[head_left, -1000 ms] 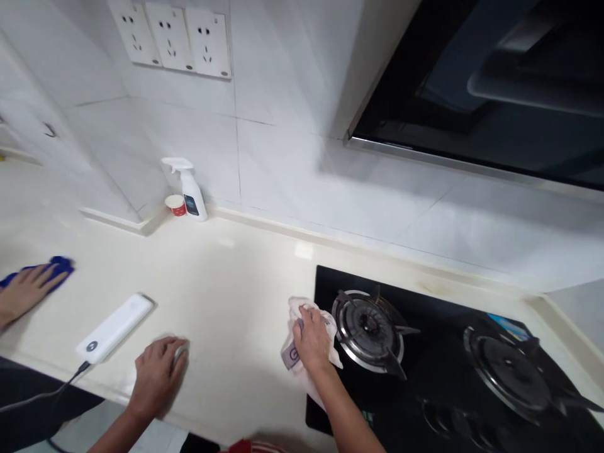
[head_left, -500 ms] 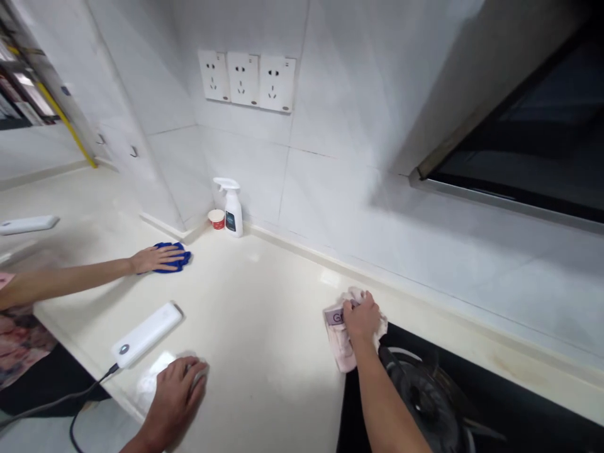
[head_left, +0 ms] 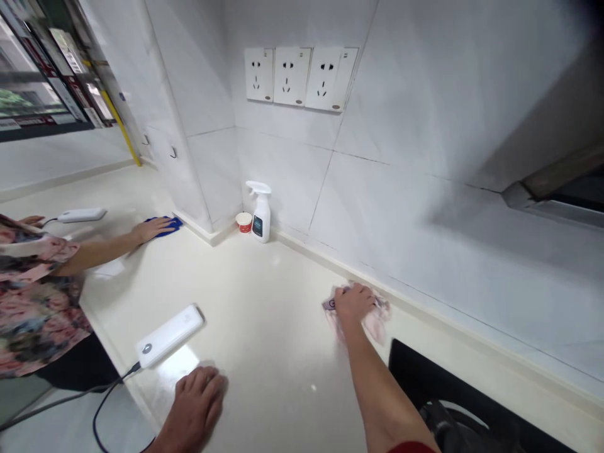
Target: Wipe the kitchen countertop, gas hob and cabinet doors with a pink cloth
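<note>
My right hand (head_left: pixel 353 304) presses down on a pale pink cloth (head_left: pixel 376 326) and grips it. The cloth lies crumpled on the white countertop (head_left: pixel 268 352), close to the wall edge and left of the black stove. Dark lettering partly shows beside my fingers. On the lower left of the counter rests my left hand (head_left: pixel 199 399), its fingers loosely bent and nothing visible in them. Nearest to it is a white power bank (head_left: pixel 170 335) with a cable plugged into its end.
A white spray bottle (head_left: pixel 261 214) and a small red-and-white tub (head_left: pixel 244 222) stand in the corner. At left, a co-worker's hand (head_left: pixel 150 229) lies on a blue cloth (head_left: pixel 170 225). Another white device (head_left: pixel 82 215) sits farther back. The black stove (head_left: pixel 415 377) occupies the lower right.
My view has swung left. My right hand and the pink cloth have shifted away from the stove, toward the wall edge. The co-worker's blue cloth has moved back and left along the counter.
</note>
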